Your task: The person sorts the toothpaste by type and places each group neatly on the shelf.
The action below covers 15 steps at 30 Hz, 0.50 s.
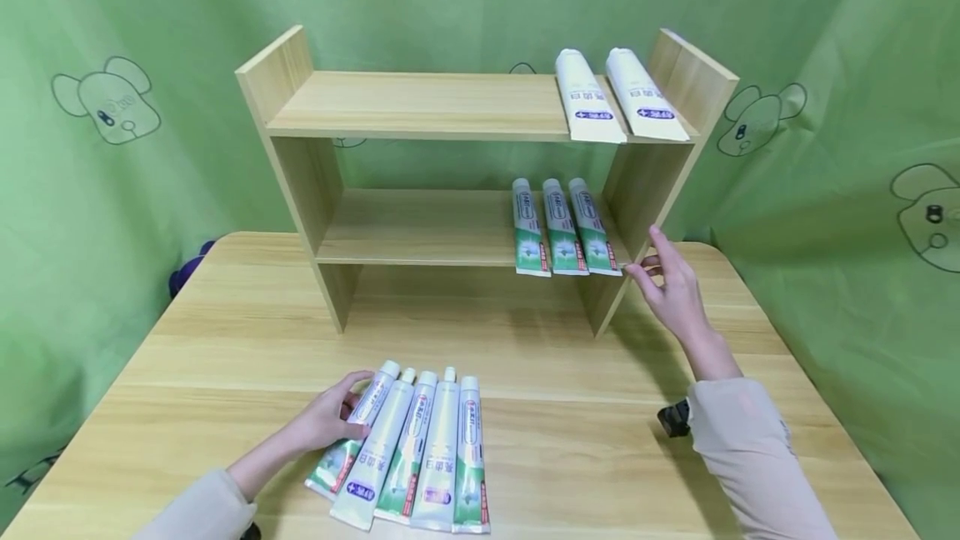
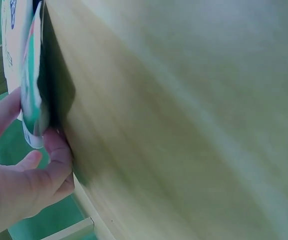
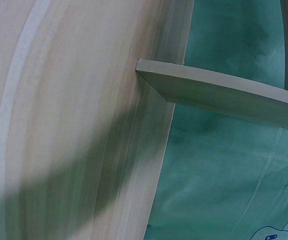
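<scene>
My left hand (image 1: 327, 417) grips the leftmost green-and-white toothpaste tube (image 1: 334, 468) in a fanned row on the table. In the left wrist view the thumb and fingers sit on both sides of that tube (image 2: 32, 82). Beside it lie white toothpaste tubes (image 1: 437, 461) and more green-and-white tubes (image 1: 470, 461), caps pointing away from me. My right hand (image 1: 675, 290) hovers by the shelf's right side panel, thumb and index finger spread, holding nothing. Nearest to it is the rightmost of three green-and-white tubes (image 1: 595, 227) on the middle shelf.
A wooden two-tier shelf (image 1: 420, 227) stands at the back of the wooden table (image 1: 570, 440). Two white tubes (image 1: 581, 94) lie at the right of its top board, ends overhanging the front edge. A green curtain (image 1: 465, 7) with printed mouse heads surrounds the table.
</scene>
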{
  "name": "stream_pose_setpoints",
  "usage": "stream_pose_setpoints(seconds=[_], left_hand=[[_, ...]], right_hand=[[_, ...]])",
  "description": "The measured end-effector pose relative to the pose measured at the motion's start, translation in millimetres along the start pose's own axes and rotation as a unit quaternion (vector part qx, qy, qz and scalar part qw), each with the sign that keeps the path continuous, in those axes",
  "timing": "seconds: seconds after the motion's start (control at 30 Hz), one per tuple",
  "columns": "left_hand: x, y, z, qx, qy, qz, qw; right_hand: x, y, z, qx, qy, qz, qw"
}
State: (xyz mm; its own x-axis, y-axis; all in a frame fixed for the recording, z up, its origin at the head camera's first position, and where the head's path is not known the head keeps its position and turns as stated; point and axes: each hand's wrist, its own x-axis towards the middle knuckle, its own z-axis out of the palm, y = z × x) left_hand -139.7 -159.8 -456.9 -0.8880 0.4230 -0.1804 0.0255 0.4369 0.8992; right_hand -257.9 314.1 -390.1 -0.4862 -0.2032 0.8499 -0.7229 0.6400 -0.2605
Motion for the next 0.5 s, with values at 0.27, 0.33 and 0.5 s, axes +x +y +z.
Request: stream_pose_setpoints(seconds=[0.27, 0.33, 0.5], left_hand=[[1.0, 1.9, 2.9, 0.001, 0.035, -0.021, 0.9992], [1.0, 3.1, 4.3, 0.011, 0.048, -0.026, 0.9985], [0.7, 5.4, 5.9, 0.039, 0.064, -0.036, 0.9966]], right_hand=[[2.4, -1.6, 0.9, 0.019, 0.006, -0.020, 0.9996], [2.4, -1.6, 1.2, 0.023, 0.009, -0.020, 0.9995], [1.1, -0.9, 1.7, 0.028, 0.015, -0.014, 0.9994]])
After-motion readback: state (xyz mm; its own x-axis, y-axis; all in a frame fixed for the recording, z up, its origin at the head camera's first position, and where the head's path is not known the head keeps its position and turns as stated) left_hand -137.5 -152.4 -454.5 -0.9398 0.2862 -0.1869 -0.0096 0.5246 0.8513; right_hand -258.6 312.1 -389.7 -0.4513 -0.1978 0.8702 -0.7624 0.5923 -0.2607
